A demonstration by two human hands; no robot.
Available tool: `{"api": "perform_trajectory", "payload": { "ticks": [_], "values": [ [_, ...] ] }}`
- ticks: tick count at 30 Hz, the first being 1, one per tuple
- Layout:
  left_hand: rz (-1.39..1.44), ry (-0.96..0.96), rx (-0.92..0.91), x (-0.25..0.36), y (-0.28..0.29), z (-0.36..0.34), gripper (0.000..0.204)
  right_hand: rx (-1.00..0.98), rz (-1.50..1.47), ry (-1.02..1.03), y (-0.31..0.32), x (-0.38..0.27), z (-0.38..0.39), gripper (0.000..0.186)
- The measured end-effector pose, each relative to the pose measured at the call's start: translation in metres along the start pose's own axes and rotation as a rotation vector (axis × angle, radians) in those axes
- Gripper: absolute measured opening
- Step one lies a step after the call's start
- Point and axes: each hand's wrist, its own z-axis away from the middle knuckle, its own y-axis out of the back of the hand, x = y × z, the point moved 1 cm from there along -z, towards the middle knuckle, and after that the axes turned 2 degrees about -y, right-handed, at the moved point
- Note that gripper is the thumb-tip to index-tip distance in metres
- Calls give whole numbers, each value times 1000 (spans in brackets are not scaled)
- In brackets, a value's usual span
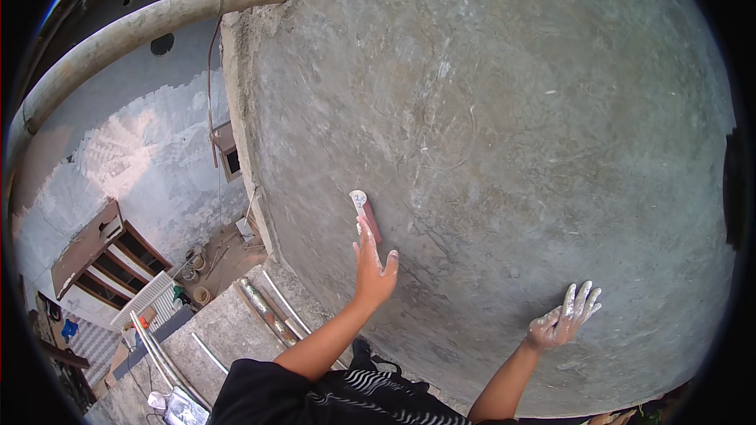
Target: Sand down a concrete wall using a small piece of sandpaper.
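Note:
My left hand (pixel 373 269) is raised to the grey plastered wall, its thumb apart from the fingers. Under those fingertips is a curled piece of sandpaper (pixel 370 219), pale on its back and reddish on its other face, held against the wall. Part of the sandpaper is hidden by the fingers. To the right and lower, my right hand (pixel 563 321) has its fingers stretched out, close to or against the same wall (pixel 504 149). White dust coats its fingers, and nothing is in it.
A bamboo pole (pixel 157 27) juts from the wall's upper left. Below left, poles (pixel 264 303) lie on a concrete ledge (pixel 216 334), with a drop beyond it to a yard with buckets (pixel 197 256). A patchily painted house wall (pixel 134 149) with a barred window stands across.

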Motion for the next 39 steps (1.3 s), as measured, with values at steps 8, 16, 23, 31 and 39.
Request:
{"api": "perform_trajectory", "payload": {
  "ticks": [8, 16, 23, 31, 39],
  "values": [
    [21, 49, -205, -1, -5, 1, 96, 2, -5, 24, -1, 0, -2, 47],
    [-44, -41, -75, -8, -2, -10, 91, -5, 5, 42, 0, 1, -1, 46],
    [-25, -62, -98, -7, -11, -8, 88, -10, 10, 31, 0, 0, 0, 46],
    [63, -8, -104, -14, -6, -10, 84, 2, -10, 7, -1, 0, -1, 46],
    [107, -6, -6, -13, -8, 0, 82, -1, -3, 15, -1, 0, -1, 47]
  ]
}}
